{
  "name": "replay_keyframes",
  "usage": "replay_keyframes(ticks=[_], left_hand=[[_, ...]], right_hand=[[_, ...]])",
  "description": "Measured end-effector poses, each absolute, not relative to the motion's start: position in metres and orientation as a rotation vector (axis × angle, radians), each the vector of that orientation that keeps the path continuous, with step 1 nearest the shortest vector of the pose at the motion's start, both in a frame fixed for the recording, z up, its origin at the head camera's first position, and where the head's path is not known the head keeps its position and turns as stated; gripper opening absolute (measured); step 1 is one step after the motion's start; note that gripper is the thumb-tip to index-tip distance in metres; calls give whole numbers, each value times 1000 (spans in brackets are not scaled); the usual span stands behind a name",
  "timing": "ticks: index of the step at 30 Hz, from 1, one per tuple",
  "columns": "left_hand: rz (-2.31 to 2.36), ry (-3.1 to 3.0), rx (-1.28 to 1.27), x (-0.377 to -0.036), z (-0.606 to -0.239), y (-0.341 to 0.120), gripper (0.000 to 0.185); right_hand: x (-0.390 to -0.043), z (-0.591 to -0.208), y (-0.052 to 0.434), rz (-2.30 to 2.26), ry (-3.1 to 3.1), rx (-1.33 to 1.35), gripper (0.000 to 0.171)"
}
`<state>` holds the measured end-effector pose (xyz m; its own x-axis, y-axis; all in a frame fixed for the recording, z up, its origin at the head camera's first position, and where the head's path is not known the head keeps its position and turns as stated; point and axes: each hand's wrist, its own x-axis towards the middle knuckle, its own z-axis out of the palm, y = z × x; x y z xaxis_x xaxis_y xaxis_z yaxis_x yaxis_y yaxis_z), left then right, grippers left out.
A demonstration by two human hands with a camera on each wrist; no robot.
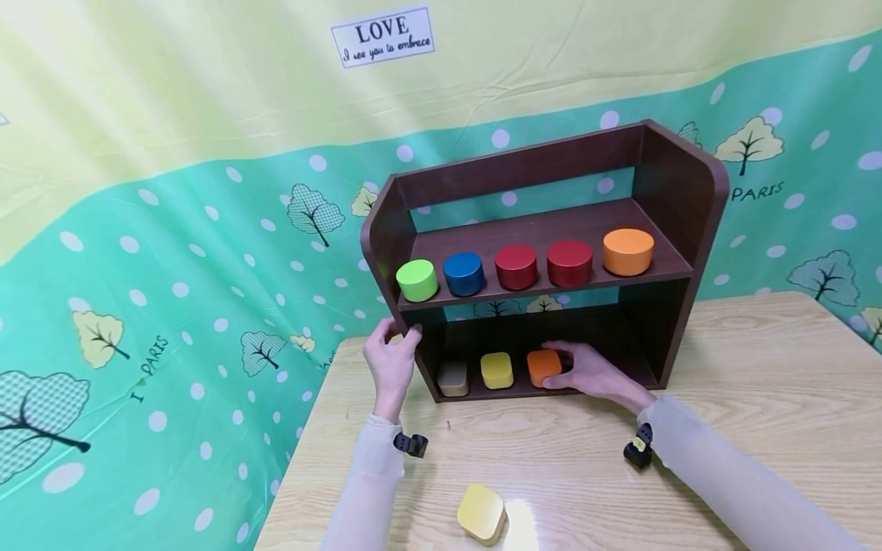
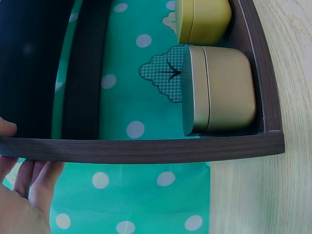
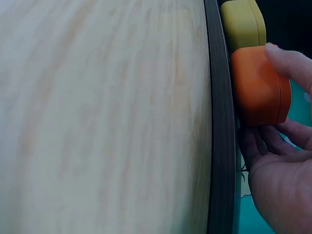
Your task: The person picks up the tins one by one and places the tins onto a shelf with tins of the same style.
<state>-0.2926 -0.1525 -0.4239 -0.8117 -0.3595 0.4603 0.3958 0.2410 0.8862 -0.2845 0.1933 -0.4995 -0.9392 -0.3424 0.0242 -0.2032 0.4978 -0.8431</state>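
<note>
White label (image 1: 382, 36) reads "LOVE"; green cloth (image 1: 207, 252) says "PARIS".

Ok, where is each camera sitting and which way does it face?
Head: looks forward and down at the shelf on the table; both hands and sleeves show.
Left wrist: beside the shelf's left end, facing the gold tin; left hand fingers show.
Right wrist: low over the table, facing the orange tin held by the right hand.
Shared: head and right wrist show the orange tin.

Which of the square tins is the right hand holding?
The orange tin, rightmost of three on the bottom shelf; the right hand grips it. The gold and yellow ones beside it are untouched.
</note>
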Motion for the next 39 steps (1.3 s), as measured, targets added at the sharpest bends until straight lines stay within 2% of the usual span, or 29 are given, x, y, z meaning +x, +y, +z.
replay_keyframes(ticks=[8,22,30,39], left_hand=[[-1627,-1936,-31,-291,-423,-153,9],[-1637,-1920,-45,-291,-422,-153,9],[-1634,-1942,-38,-290,-421,-153,8],[-1624,-1923,-32,-291,-422,-152,9]], right_hand=[[-279,-502,201,-1487,2606,-513,81],[-255,-497,213,-1524,2686,-475,80],[-233,-499,222,-1530,2744,-441,78],[-204,-495,219,-1620,2641,-526,80]])
